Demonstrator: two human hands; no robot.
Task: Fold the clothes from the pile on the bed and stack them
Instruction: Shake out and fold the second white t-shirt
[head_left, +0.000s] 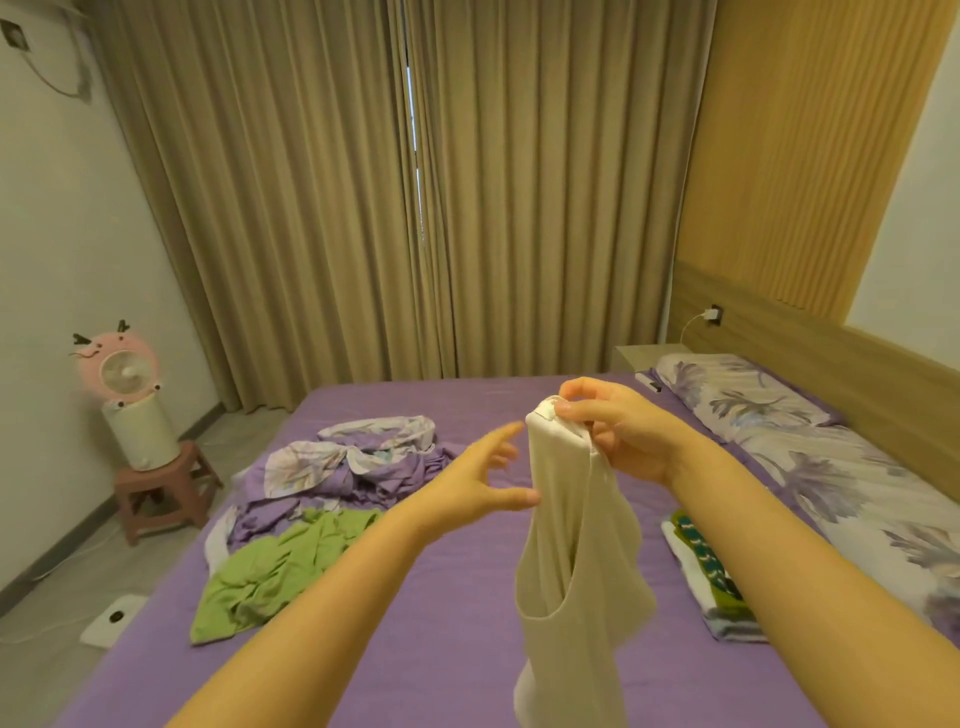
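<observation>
A cream sleeveless top (566, 571) hangs in the air over the purple bed (426, 649). My right hand (618, 436) pinches its shoulder straps at the top. My left hand (485, 480) is just left of the top with fingers spread, thumb near the fabric, holding nothing. A crumpled green garment (275, 571) lies on the bed's left side, with a heap of purple and floral cloth (358, 467) behind it. A small stack of folded clothes (711, 582) sits at the right, beside the floral bedding.
Floral pillows and quilt (810, 457) run along the bed's right side by the wooden headboard. A pink fan on a white cylinder (132, 400) stands on a stool left of the bed. A white scale (115, 621) lies on the floor. Curtains hang behind.
</observation>
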